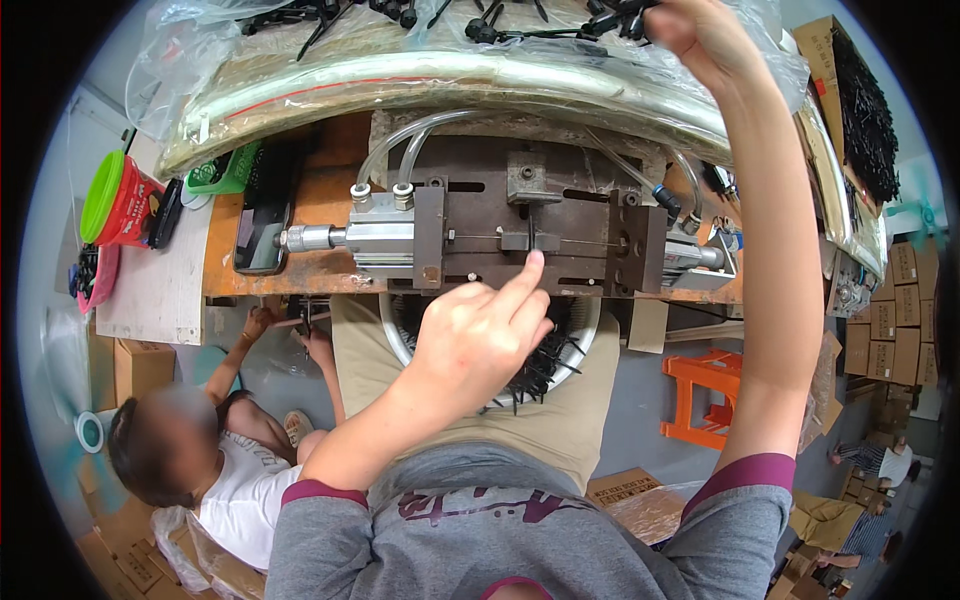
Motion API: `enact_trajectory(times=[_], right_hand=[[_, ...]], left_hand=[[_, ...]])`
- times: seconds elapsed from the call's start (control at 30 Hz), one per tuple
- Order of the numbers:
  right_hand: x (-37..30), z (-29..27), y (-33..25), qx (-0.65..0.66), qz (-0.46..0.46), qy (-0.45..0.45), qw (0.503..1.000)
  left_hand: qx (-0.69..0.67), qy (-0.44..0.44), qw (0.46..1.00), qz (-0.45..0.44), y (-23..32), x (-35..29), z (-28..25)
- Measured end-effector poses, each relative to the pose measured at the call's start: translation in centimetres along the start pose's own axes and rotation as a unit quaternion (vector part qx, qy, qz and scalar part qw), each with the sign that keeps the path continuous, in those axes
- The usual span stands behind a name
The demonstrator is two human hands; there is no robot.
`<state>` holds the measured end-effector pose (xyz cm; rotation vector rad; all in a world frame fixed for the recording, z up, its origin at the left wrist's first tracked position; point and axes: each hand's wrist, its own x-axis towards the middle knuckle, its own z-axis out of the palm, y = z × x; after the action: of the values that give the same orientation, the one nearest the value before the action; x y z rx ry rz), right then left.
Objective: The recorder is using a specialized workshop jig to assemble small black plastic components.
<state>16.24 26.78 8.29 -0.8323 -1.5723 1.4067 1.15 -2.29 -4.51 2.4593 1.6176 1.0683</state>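
The left hand (480,335) has its forefinger stretched out, the other fingers curled loosely and holding nothing; the fingertip touches the middle of the dark steel pneumatic press fixture (520,235), a blocky jig with silver air cylinders at both ends that sits on the worn orange desk (320,200). Just where the finger rests, a thin rod runs across the fixture's central slot. The right hand (700,30) is raised well behind the fixture, closed on a few of the black plastic pieces (560,22) that lie heaped on the clear plastic sheeting (420,75). In front of the fixture, on the person's lap, a white round basin (500,345) holds more black pieces.

To do this step well, I judge the fingertip should seat the small part squarely in the slot and clear off before the cylinders close. The right hand should pick only one piece.
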Motion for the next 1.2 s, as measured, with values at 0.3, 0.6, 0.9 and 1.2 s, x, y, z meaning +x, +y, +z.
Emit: enact_trajectory(times=[0.3, 0.6, 0.9, 1.2], right_hand=[[-0.6, 1.1, 1.1, -0.228, 0.115, 0.075, 0.964], [-5.3, 0.8, -0.8, -0.602, -0.245, -0.093, 0.754], [-7.0, 0.3, 0.0, -0.557, -0.190, -0.104, 0.802], [-5.8, -0.1, 2.0, -0.480, -0.183, -0.067, 0.855]], left_hand=[[-0.066, -0.010, 0.998, -0.004, 0.0, 1.6, -5.1], [0.100, 0.277, 0.951, 0.092, -8.4, 11.5, -6.3], [0.050, 0.007, 0.998, -0.041, -9.4, 16.5, -6.0], [-0.028, 0.130, 0.991, -0.029, -5.6, 10.6, -7.3]])
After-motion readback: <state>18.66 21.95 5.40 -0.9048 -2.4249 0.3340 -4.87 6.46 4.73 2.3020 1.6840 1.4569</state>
